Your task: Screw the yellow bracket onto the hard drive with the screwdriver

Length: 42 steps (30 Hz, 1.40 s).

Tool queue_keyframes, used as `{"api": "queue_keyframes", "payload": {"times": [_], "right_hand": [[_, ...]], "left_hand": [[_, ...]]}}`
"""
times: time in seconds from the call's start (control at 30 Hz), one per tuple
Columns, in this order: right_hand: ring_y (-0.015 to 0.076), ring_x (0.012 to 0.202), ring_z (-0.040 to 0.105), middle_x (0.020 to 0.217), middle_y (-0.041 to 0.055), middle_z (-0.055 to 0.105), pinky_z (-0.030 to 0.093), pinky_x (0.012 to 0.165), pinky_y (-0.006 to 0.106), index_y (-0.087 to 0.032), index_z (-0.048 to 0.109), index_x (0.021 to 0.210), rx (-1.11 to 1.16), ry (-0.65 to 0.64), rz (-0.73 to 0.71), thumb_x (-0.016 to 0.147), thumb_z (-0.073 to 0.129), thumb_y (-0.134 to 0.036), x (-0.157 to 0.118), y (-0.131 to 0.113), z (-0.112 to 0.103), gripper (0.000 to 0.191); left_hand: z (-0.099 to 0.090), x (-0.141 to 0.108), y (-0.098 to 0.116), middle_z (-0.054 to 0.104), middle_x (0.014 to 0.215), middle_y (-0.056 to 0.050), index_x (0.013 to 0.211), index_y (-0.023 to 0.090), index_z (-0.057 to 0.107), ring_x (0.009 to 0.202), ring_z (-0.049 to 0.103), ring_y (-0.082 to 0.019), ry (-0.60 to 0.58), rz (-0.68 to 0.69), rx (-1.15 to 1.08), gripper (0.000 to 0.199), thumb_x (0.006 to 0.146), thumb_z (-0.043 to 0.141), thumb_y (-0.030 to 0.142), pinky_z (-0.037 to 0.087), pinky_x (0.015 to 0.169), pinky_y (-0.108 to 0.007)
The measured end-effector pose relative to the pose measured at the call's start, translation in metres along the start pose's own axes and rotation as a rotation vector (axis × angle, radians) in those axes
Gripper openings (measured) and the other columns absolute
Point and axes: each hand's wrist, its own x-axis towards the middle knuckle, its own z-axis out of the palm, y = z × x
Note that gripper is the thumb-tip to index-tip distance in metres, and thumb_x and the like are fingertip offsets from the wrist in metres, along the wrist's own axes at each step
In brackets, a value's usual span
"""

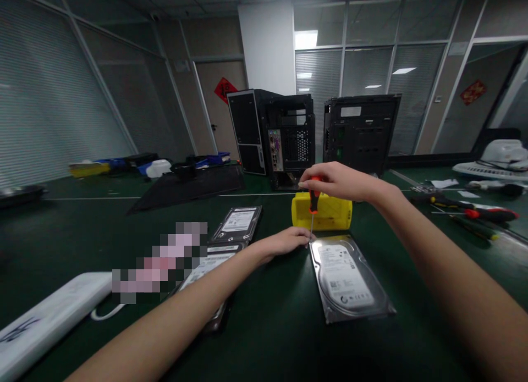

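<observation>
My right hand point(330, 178) is wrapped around the red and black handle of a screwdriver point(314, 199). The screwdriver stands nearly upright, its tip at the far left corner of a silver hard drive point(344, 275) lying label up on the green table. At that same corner are the closed fingertips of my left hand point(289, 240), right by the screwdriver tip. Whatever they pinch is too small or hidden to make out. Just behind the drive is a yellow container point(342, 212). Left of my left hand lie a hard drive point(239, 221) and another one point(206, 264), partly covered by my forearm.
Two black computer cases, one point(247, 132) left of the other point(361, 132), stand at the back. Several hand tools point(490, 214) lie on the right. A black mat point(190, 187) is at back left, with a white box-like object point(53, 310) at front left.
</observation>
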Motion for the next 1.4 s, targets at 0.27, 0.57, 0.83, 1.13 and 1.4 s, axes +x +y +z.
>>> {"api": "queue_keyframes", "payload": {"times": [0.27, 0.57, 0.83, 1.13, 1.4], "right_hand": [[0.0091, 0.064, 0.050, 0.078, 0.0028, 0.062, 0.034, 0.058, 0.022, -0.014, 0.064, 0.090, -0.056, 0.011, 0.027, 0.085, 0.041, -0.038, 0.000, 0.001, 0.001, 0.033], [0.0091, 0.059, 0.047, 0.073, 0.0031, 0.059, 0.031, 0.053, 0.022, -0.014, 0.061, 0.085, -0.052, -0.018, 0.078, 0.084, 0.036, -0.050, -0.002, 0.000, -0.001, 0.044], [0.0109, 0.067, 0.054, 0.083, 0.0040, 0.063, 0.038, 0.062, 0.022, -0.017, 0.055, 0.099, -0.055, -0.058, 0.126, 0.088, 0.034, -0.035, -0.003, -0.002, -0.002, 0.030], [0.0076, 0.049, 0.051, 0.071, 0.0018, 0.056, 0.039, 0.045, 0.020, -0.017, 0.055, 0.092, 0.063, -0.042, 0.291, 0.083, 0.040, -0.049, -0.020, 0.013, -0.027, 0.036], [0.0099, 0.055, 0.052, 0.063, 0.0030, 0.054, 0.042, 0.053, 0.023, -0.015, 0.051, 0.074, 0.195, 0.252, 0.409, 0.080, 0.038, -0.059, -0.035, 0.032, -0.049, 0.046]], "left_hand": [[0.001, -0.001, 0.002, 0.059, 0.109, -0.005, 0.106, 0.015, 0.059, 0.103, 0.050, -0.018, 0.006, -0.010, -0.016, 0.031, 0.081, 0.042, 0.023, 0.033, 0.091, -0.027], [0.000, 0.002, -0.006, 0.059, 0.107, -0.003, 0.104, 0.018, 0.061, 0.100, 0.049, -0.018, -0.003, 0.016, -0.019, 0.030, 0.083, 0.041, 0.027, 0.034, 0.088, -0.028], [0.002, 0.007, -0.010, 0.060, 0.099, -0.005, 0.100, 0.014, 0.061, 0.090, 0.050, -0.018, 0.010, 0.062, 0.011, 0.031, 0.084, 0.040, 0.030, 0.036, 0.082, -0.027], [0.001, 0.008, -0.012, 0.060, 0.103, -0.005, 0.099, 0.014, 0.061, 0.095, 0.050, -0.018, 0.002, 0.092, -0.001, 0.030, 0.085, 0.041, 0.033, 0.034, 0.086, -0.028], [0.002, 0.006, -0.015, 0.059, 0.104, -0.005, 0.103, 0.016, 0.060, 0.095, 0.050, -0.018, 0.015, 0.060, -0.002, 0.037, 0.085, 0.041, 0.042, 0.035, 0.083, -0.028]]}}
